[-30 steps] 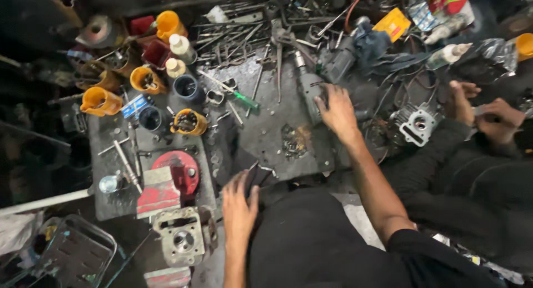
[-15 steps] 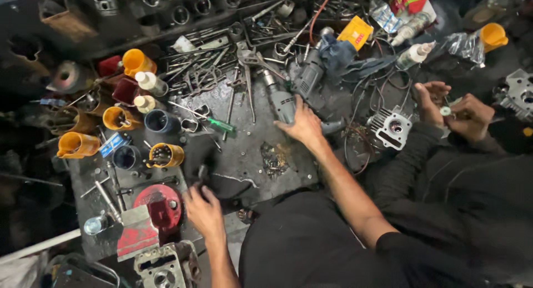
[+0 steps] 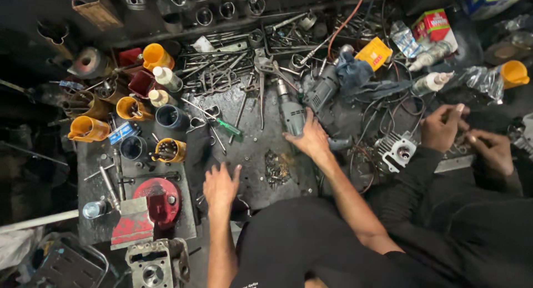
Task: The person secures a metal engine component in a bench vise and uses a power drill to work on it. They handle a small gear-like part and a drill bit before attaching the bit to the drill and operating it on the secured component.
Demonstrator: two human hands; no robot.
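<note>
Right hand [image 3: 308, 139] lies on the grey electric drill [image 3: 292, 116], palm over the lower end of its body, fingers curled loosely about it — touching, but whether it truly grips I cannot tell. The drill rests flat on the dark, greasy surface [image 3: 250, 155], chuck end pointing away from the person, a second grey power tool [image 3: 322, 94] just beside it under a blue rag [image 3: 355, 71]. Left hand [image 3: 220, 183] is open, fingers spread, pressed flat on the surface and holding nothing; a small heap of metal bits [image 3: 276, 168] lies between the two hands. Risks as I judge them: the surface looks oily, so a loose hold on the drill could slip as it is lifted; black cables [image 3: 383, 113] run tangled close by, and if one is the drill's own cord it could snag and drag neighbouring bottles or parts. Loose pliers and spanners [image 3: 244, 82] crowd the far side — a sweep of the tool could scatter them. A green-handled screwdriver [image 3: 227, 126] lies near the left, easy to knock. To the right another person's hands [image 3: 444, 130] work on a small engine part [image 3: 397, 150] — a swung drill or pulled cord could foul them.
</note>
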